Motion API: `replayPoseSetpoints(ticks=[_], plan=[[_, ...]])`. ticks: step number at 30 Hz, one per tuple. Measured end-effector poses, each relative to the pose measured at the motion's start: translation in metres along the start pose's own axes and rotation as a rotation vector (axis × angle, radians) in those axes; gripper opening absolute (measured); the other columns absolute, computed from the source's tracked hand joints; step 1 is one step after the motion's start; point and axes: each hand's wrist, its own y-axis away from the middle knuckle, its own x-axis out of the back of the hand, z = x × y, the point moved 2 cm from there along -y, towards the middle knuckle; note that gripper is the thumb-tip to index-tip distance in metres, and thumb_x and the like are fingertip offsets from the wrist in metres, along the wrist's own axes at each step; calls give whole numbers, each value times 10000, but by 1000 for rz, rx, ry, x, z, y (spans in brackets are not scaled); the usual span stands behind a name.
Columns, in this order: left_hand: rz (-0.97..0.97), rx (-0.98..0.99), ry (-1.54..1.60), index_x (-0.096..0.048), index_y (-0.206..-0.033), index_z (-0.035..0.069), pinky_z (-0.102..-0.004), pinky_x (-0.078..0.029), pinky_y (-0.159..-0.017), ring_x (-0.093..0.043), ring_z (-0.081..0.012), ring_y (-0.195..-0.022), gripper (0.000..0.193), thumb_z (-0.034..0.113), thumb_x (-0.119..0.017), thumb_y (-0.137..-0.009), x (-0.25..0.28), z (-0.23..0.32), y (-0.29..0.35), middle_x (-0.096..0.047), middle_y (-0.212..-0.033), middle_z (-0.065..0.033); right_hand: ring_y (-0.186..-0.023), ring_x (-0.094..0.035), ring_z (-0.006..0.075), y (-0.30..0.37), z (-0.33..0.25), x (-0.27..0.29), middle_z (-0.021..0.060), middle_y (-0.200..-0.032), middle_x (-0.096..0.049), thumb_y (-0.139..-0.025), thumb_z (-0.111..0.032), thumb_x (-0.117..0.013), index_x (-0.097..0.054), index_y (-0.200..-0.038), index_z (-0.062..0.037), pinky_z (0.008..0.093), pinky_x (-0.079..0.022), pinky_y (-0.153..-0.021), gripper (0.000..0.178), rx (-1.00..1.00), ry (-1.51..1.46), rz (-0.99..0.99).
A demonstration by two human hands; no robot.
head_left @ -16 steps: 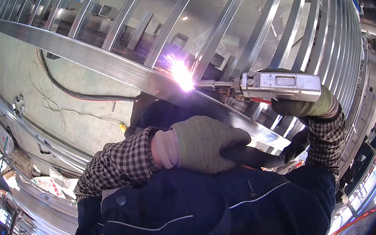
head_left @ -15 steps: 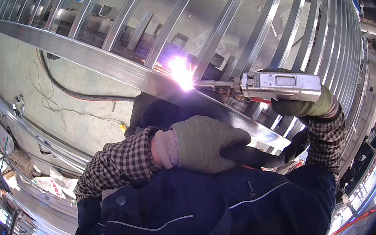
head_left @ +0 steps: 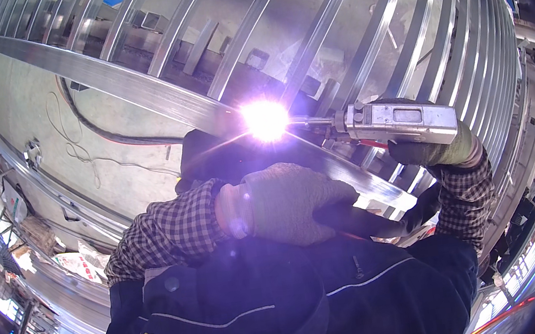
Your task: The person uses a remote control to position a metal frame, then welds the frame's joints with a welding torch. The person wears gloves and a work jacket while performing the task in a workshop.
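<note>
The right hand (head_left: pixel 436 149), in a grey-green glove, is shut tight round a silver weld gun (head_left: pixel 402 122). The gun's thin tip points left & ends at a very bright white spark (head_left: pixel 266 120). The spark sits on a long steel bar (head_left: pixel 138 89) that runs from top left down to the right, just under the gun.

The left hand (head_left: pixel 285 205), also gloved, is curled round a dark handle (head_left: pixel 354 220) held in front of the body. A dark shield (head_left: pixel 213 157) shows above that hand; can't tell if it joins the handle. Both sleeves are check cloth, w/ a dark blue jacket (head_left: pixel 284 305) below.

All round is a frame of shiny steel ribs (head_left: pixel 411 29), many side by side, bending w/ the lens. Thru the gaps is a grey concrete floor (head_left: pixel 27 116). A black cable (head_left: pixel 96 131) & thin wires lie on it, left of the spark. At far left are scraps & more steel rails (head_left: pixel 36 188). Blue sheet shows at the top edge.
</note>
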Motion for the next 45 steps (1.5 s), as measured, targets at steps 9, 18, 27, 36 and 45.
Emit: replayPoseSetpoints(ticks=[9, 18, 27, 36, 45], plan=[[-53, -27, 26, -634, -1387, 169, -477, -580, -920, -725, -384, -1045, 586, 363, -787, -855, 17, -11, 13, -751, -1109, -182, -963, -715, 205, -2, -12, 1, 106, -1125, -757, -889, -27, -812, -659, -1356, 22, 321, -585, -850, 493, -100, 124, 79], [18, -23, 58, -626, -1404, 162, -469, -580, -920, -725, -382, -1046, 603, 366, -784, -858, 35, -21, 48, -744, -1128, -194, -1142, -668, 223, -72, -27, -24, 125, -1294, -703, -913, -50, -821, -633, -1410, 8, 327, -549, -961, 534, -22, 80, 21], [-18, -14, 85, -620, -1404, 150, -463, -576, -937, -721, -378, -1072, 606, 375, -779, -864, 43, -26, 57, -735, -1168, -191, -1114, -658, 203, -81, -29, -28, 105, -1306, -697, -914, -34, -811, -632, -1414, 10, 326, -553, -941, 533, -167, -33, 2], [-11, -11, 42, -615, -1416, 136, -456, -579, -956, -726, -374, -1076, 636, 376, -795, -855, 47, -23, 57, -738, -1180, -183, -724, -653, 97, -79, -22, -29, 64, -964, -717, -927, 25, -753, -549, -1465, 71, 249, -533, -614, 577, -84, 12, 43], [-6, -13, 34, -609, -1414, 148, -453, -588, -943, -728, -367, -1072, 628, 350, -794, -849, 46, -23, 53, -734, -1183, -173, -1165, -643, 203, -77, -26, -24, 112, -1338, -680, -917, -3, -782, -583, -1457, 23, 324, -541, -972, 576, -191, -67, -18]])
